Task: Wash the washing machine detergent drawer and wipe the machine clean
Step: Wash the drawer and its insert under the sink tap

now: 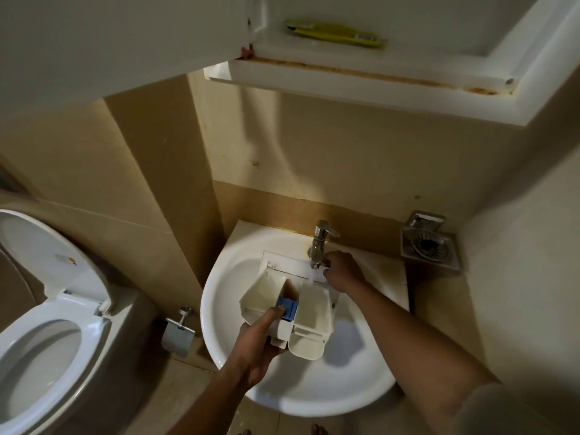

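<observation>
Rinsing step: left hand (260,346) fingers gripping white plastic compartmented detergent drawer (314,306) over white ceramic basin (282,387); right hand (342,271) fingers curling at chrome tap (320,240), grasp unclear; next probably calling for scrubbing compartments

No readable text anywhere in view. Two candidates checked: the yellow packet (335,34) on the cabinet shelf (314,54) had a small reddish print patch near its right end, too blurred to make out. The toilet lid (37,243) had a small sticker (67,259) with an orange mark, also illegible. No brands, numbers or signs could be made out.
</observation>
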### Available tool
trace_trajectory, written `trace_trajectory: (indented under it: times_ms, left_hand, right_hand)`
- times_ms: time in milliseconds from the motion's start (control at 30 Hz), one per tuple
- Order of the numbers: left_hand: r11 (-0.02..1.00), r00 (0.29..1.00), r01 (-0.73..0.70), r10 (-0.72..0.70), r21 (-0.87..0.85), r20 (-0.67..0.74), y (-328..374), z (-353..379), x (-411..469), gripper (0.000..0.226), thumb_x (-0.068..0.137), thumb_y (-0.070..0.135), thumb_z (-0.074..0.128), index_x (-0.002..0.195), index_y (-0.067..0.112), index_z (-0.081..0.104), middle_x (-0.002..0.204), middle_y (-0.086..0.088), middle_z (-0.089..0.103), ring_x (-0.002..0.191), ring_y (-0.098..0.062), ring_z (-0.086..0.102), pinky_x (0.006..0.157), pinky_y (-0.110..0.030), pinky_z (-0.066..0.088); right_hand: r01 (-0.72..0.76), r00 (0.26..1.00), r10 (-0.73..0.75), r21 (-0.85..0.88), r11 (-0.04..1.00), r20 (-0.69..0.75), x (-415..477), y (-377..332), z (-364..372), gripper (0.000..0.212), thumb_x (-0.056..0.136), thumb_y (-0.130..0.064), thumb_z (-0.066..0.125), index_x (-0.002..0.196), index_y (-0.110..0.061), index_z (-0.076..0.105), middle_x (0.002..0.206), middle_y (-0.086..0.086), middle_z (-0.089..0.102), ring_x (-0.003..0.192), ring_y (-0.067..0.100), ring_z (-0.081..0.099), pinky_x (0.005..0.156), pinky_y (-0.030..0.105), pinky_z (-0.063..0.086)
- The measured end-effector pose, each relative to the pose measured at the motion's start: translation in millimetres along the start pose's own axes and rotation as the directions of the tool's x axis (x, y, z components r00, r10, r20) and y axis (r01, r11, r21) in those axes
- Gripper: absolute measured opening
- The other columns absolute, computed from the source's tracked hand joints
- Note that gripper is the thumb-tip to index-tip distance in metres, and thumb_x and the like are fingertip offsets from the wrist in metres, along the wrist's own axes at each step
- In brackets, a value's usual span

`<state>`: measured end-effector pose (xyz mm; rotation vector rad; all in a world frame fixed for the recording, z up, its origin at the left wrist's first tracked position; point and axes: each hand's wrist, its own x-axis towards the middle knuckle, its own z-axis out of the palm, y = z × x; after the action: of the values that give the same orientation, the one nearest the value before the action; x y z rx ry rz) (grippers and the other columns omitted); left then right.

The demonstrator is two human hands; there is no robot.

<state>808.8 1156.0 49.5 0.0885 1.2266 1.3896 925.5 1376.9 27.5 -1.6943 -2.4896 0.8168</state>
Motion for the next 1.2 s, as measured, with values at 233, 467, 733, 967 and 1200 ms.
trace_trajectory:
  times_ms: [233, 467, 733, 967, 1200]
  left_hand:
    - [0.993, 0.996, 0.082, -0.084, -0.086, -0.019, -21, -1, 2, 0.043, 0.082, 0.010, 0.069, 0.123, 0.014, 0.059, 0.105, -0.018, 0.076, 0.094, -0.033, 0.070, 0.092, -0.057, 0.056]
    - [0.974, 0.984, 0.156, -0.167, -0.163, -0.056, -37, -18, 7, 0.050, 0.072, -0.002, 0.069, 0.120, 0.006, 0.061, 0.110, -0.021, 0.073, 0.098, -0.036, 0.066, 0.099, -0.058, 0.050]
    - [0.973, 0.975, 0.211, -0.217, -0.090, -0.057, -23, -30, 9, 0.044, 0.075, -0.009, 0.073, 0.117, 0.005, 0.064, 0.116, -0.021, 0.069, 0.110, -0.038, 0.062, 0.095, -0.057, 0.053]
    - [0.966, 0.941, 0.236, -0.254, -0.108, -0.225, -44, -36, 17, 0.065, 0.058, -0.004, 0.085, 0.119, -0.006, 0.066, 0.114, -0.028, 0.071, 0.110, -0.047, 0.066, 0.093, -0.067, 0.051]
    - [0.934, 0.931, 0.298, -0.330, -0.197, -0.159, -59, -47, 32, 0.078, 0.046, 0.000, 0.094, 0.118, -0.008, 0.066, 0.122, -0.031, 0.066, 0.120, -0.048, 0.060, 0.101, -0.067, 0.046]
  right_hand:
    - [-0.030, 0.940, 0.079, 0.149, 0.988, -0.332, -30, 3, 19, 0.037, 0.088, -0.007, 0.052, 0.121, -0.009, 0.068, 0.121, 0.009, 0.066, 0.116, 0.027, 0.058, 0.093, 0.031, 0.046]
    - [-0.196, 0.911, 0.403, 0.766, 0.612, -0.090, -54, -34, 43, 0.019, 0.091, 0.001, 0.053, 0.096, -0.005, 0.069, 0.099, 0.011, 0.070, 0.094, 0.026, 0.066, 0.083, 0.031, 0.051]
    - [-0.298, 0.827, 0.097, 0.579, -0.759, 0.553, -29, -38, 52, 0.022, 0.099, -0.004, 0.038, 0.096, 0.002, 0.059, 0.086, 0.017, 0.062, 0.080, 0.026, 0.065, 0.039, 0.018, 0.049]
    - [-0.528, 0.837, -0.050, 0.779, -0.339, 0.546, -29, -34, 53, 0.024, 0.098, -0.011, 0.044, 0.083, -0.010, 0.062, 0.073, 0.007, 0.067, 0.067, 0.018, 0.062, 0.055, 0.025, 0.044]
    - [-0.289, 0.897, 0.041, 0.516, 0.806, 0.440, -32, -36, 34, 0.018, 0.090, 0.003, 0.053, 0.088, -0.009, 0.067, 0.084, 0.008, 0.066, 0.078, 0.019, 0.063, 0.078, 0.031, 0.056]
